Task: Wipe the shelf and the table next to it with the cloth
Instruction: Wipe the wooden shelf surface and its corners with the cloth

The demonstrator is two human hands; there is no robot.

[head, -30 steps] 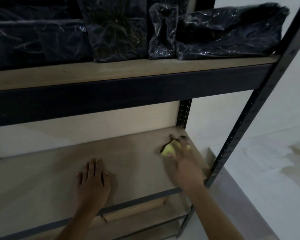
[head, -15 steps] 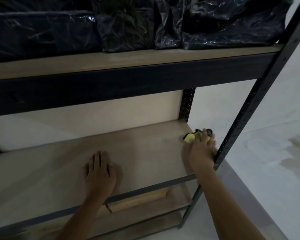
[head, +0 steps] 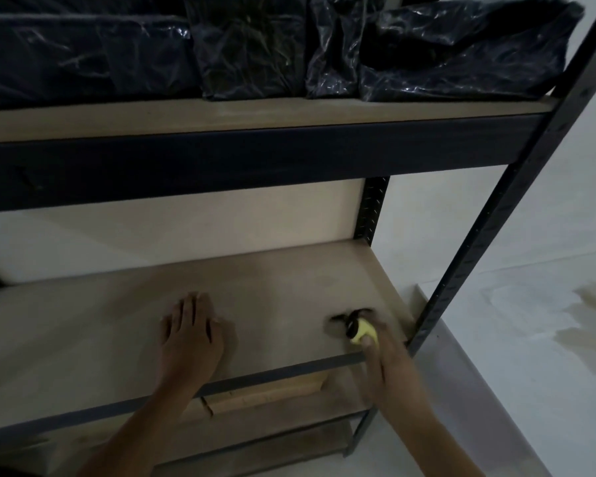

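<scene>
Gripping the cloth (head: 362,332), the right hand (head: 382,352) has pulled back toward the shelf (head: 289,290) front; left hand (head: 190,335) stays flat.

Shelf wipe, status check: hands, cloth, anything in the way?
Right hand gripping cloth, front right corner of shelf. Left hand flat on board, open, bracing. Wiped board bare; black bags on level above only.

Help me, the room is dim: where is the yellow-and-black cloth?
In the head view, the yellow-and-black cloth lies under the right hand at the lower wooden shelf board's front right corner.
</scene>
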